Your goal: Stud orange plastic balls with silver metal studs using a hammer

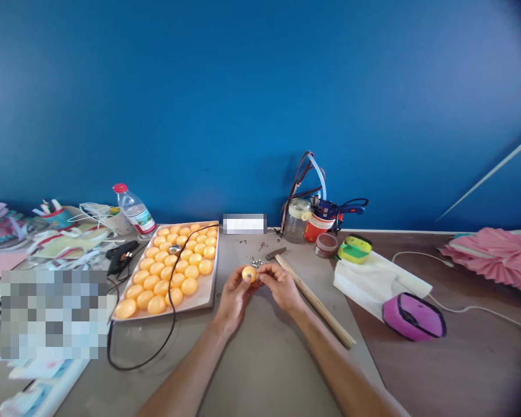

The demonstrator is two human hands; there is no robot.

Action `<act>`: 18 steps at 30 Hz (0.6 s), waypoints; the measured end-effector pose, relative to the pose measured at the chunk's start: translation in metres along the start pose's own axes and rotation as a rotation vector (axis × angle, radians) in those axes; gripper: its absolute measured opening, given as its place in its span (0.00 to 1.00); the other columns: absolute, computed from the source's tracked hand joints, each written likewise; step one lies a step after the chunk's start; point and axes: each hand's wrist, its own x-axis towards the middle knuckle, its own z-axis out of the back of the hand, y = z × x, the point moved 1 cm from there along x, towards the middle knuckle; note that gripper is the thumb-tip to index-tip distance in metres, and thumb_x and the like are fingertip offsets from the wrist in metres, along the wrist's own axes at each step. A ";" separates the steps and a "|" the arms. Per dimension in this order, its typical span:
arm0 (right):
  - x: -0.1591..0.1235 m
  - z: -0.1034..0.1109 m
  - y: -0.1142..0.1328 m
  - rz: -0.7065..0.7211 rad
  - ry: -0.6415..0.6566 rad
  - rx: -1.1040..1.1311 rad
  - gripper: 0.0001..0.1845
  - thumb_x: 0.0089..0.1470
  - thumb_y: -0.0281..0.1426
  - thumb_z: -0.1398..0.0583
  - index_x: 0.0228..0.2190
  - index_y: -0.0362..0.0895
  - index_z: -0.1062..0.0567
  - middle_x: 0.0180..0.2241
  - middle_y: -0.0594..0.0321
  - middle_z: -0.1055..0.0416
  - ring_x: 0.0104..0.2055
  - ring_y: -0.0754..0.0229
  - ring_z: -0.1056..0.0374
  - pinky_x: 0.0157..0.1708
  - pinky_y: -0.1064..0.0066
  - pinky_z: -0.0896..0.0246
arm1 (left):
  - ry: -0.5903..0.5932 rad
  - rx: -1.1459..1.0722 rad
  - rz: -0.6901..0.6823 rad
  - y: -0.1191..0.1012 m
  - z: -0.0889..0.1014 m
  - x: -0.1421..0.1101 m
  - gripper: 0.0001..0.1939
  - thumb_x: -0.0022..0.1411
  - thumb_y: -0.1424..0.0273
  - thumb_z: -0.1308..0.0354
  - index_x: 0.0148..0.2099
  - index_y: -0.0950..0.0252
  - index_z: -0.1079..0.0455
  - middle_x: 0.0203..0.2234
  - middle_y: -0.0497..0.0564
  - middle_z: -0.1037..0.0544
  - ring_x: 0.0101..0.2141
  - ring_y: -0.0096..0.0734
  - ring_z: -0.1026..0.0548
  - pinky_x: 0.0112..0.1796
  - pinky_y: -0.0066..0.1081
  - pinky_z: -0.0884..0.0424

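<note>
My left hand (233, 300) holds a small orange ball (248, 270), like a table tennis ball, between thumb and fingers. Dark and silvery bits show on the ball's near side, too small to name. Close against its right side, my right hand (282, 287) has its thumb and fingertips pinched together; whatever lies between them is hidden. Just beyond the ball, small shiny metal pieces (256, 263) are scattered on the grey mat (260, 359). To the left, a shallow white tray (202, 299) carries rows of similar orange balls (160, 288), with one silvery object (175, 249) among them.
Long wooden sticks (321, 307) and a hammer-like head (276, 253) lie right of my hands. A black cable (172, 313) crosses the tray. Behind stand a glass jar (294, 226), a red cup (318, 229) and a bottle (136, 214). A glue gun (122, 255) lies left.
</note>
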 end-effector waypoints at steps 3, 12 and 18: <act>-0.001 -0.002 0.001 -0.001 -0.006 -0.029 0.05 0.42 0.32 0.41 0.26 0.44 0.30 0.25 0.66 0.32 0.28 0.64 0.37 0.31 0.72 0.39 | -0.012 0.018 0.003 0.001 0.001 0.001 0.18 0.50 0.67 0.38 0.44 0.65 0.32 0.34 0.51 0.25 0.32 0.29 0.28 0.38 0.31 0.34; -0.004 -0.008 0.007 -0.037 0.056 -0.002 0.06 0.44 0.34 0.43 0.23 0.45 0.33 0.20 0.69 0.37 0.24 0.66 0.41 0.27 0.73 0.43 | -0.015 0.034 0.000 0.000 -0.001 0.000 0.18 0.49 0.67 0.37 0.44 0.64 0.32 0.31 0.48 0.26 0.28 0.26 0.29 0.35 0.29 0.34; -0.005 -0.007 0.008 -0.036 0.056 -0.033 0.06 0.44 0.34 0.43 0.23 0.45 0.33 0.19 0.69 0.37 0.23 0.65 0.41 0.27 0.72 0.43 | 0.001 0.058 -0.027 0.000 0.000 0.001 0.18 0.49 0.68 0.37 0.44 0.64 0.31 0.32 0.49 0.26 0.28 0.27 0.29 0.35 0.31 0.33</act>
